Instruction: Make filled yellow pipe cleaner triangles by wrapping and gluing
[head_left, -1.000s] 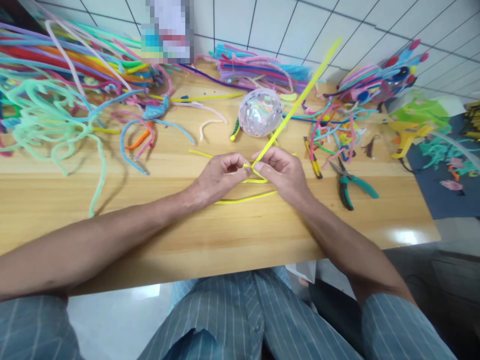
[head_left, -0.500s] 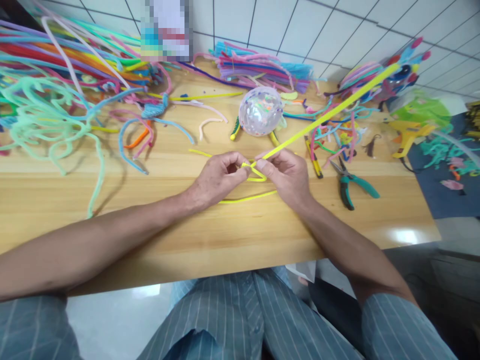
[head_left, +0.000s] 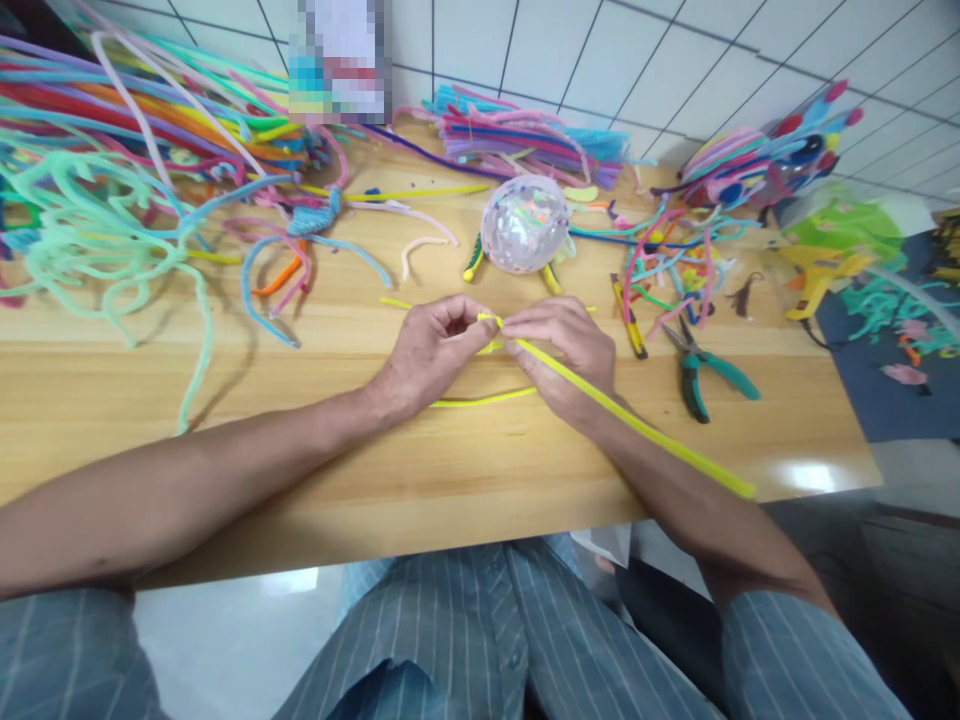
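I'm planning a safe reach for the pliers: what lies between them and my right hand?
A yellow knife lies between your right hand and the pliers, seen in the head view.

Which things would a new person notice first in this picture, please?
Probably the long yellow stem, slanting from the fingers of the right hand across the forearm. Next, the shiny clear ball beyond the hands, and the heap of pale green stems at the table's left.
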